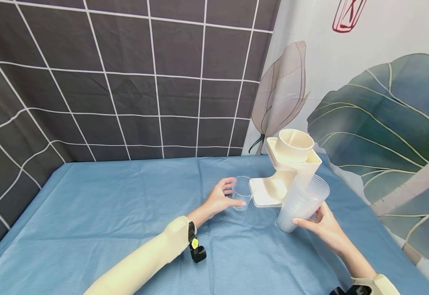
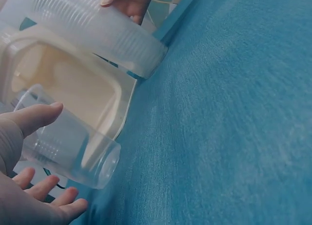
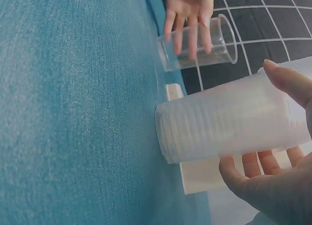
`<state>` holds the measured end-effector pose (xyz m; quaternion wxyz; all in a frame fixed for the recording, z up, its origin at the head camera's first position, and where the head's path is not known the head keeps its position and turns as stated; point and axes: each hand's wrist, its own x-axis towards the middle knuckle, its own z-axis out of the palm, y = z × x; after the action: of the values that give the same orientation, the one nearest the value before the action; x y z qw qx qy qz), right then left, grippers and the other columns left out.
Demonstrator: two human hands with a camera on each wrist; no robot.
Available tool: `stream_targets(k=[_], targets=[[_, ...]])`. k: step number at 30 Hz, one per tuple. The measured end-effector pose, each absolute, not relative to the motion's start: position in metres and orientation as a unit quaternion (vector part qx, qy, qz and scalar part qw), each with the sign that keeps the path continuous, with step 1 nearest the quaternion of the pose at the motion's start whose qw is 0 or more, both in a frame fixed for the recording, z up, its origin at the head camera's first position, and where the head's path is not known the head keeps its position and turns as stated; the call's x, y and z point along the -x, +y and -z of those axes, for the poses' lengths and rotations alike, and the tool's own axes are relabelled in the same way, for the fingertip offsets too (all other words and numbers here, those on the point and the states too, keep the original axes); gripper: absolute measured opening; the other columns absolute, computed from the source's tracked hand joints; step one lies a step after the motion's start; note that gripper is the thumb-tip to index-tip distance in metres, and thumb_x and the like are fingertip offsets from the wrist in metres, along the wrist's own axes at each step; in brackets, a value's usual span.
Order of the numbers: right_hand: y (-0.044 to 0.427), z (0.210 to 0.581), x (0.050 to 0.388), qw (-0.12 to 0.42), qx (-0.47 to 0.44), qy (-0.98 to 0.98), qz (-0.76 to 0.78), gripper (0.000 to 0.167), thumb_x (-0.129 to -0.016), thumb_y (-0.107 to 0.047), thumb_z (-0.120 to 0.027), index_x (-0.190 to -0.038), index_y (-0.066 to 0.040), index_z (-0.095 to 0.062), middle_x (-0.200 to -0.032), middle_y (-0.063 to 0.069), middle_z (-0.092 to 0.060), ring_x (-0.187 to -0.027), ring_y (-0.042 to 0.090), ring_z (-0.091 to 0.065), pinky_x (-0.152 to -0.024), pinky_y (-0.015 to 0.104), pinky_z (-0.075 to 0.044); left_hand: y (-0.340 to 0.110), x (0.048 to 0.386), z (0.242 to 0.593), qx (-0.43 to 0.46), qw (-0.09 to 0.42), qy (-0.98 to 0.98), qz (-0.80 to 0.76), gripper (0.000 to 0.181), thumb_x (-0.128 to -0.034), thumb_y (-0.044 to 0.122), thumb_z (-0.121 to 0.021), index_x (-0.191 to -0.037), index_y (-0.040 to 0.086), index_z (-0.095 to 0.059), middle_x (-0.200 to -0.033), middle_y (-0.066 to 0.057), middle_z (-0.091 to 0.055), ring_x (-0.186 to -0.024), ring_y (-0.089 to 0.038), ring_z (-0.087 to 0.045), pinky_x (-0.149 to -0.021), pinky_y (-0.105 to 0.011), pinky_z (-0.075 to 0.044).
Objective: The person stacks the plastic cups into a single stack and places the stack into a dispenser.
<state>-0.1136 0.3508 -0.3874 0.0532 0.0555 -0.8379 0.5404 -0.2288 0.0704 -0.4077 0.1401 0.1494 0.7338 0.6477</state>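
A single clear plastic cup [image 1: 242, 192] stands upright on the blue cloth, left of a cream plastic stand. My left hand [image 1: 221, 194] is around this cup [image 2: 73, 142], thumb on one side and fingers spread on the other. In the left wrist view a gap shows between those fingers [image 2: 51, 193] and the cup wall. My right hand [image 1: 323, 227] holds a tall stack of nested clear plastic cups [image 1: 300, 200], with the thumb and curved fingers on opposite sides. The stack's base [image 3: 165, 132] is at the cloth, in front of the stand.
The cream stand [image 1: 267, 192] has a flat base and a raised holder with a round cup-like top [image 1: 294, 143]. Blue cloth [image 1: 125, 217] covers the table. A dark gridded curtain [image 1: 125, 94] hangs behind, and a leaf-patterned one [image 1: 384, 123] hangs at the right.
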Motion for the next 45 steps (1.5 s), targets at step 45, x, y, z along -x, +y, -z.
stream_targets(k=[45], targets=[[0.35, 0.387, 0.113, 0.054, -0.059, -0.838, -0.54, 0.074, -0.083, -0.002, -0.071, -0.141, -0.019, -0.027, -0.127, -0.014, -0.044, -0.113, -0.012, -0.046, -0.084, 0.008, -0.048, 0.08, 0.195, 0.378, -0.213, 0.096, 0.727, -0.646, 0.063, -0.0754, 0.014, -0.081, -0.13, 0.008, -0.049, -0.127, -0.013, -0.061, -0.109, -0.022, -0.058, -0.098, -0.039, -0.05]])
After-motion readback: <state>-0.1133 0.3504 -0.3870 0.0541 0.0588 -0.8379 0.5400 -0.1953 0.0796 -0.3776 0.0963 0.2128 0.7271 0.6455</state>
